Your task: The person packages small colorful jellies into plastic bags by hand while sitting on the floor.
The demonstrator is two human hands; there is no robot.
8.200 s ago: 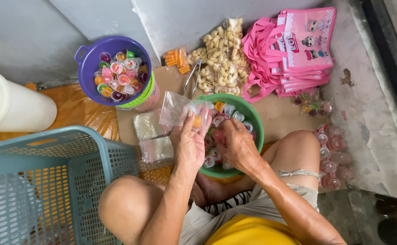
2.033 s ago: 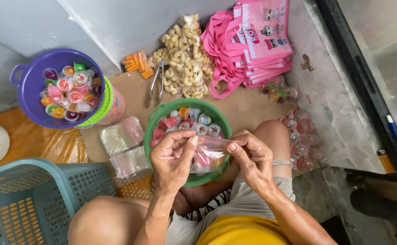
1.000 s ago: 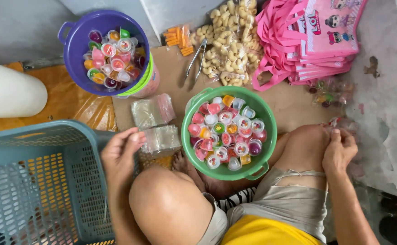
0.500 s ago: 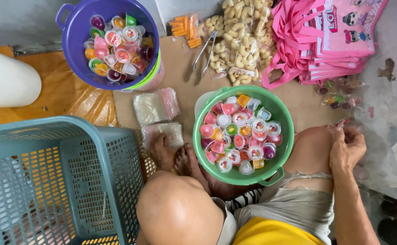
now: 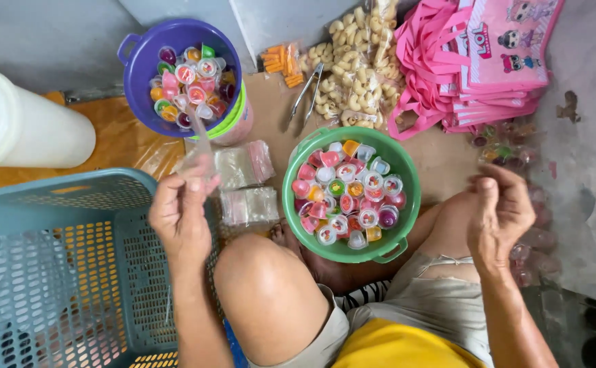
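Up between left hand [image 5: 181, 211] fingertips: clear bag [image 5: 199, 140]

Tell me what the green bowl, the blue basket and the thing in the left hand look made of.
Green bowl: moulded plastic by the look, smooth, slightly glossy rim with a moulded handle. Blue basket: rigid plastic, matte, its walls a grid of moulded holes. In the left hand, a small clear bag: thin transparent plastic film, probably; the purple bowl shows through it.

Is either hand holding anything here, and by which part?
The left hand pinches a thin clear plastic bag by its lower edge. The right hand is curled; whether it holds anything cannot be told.
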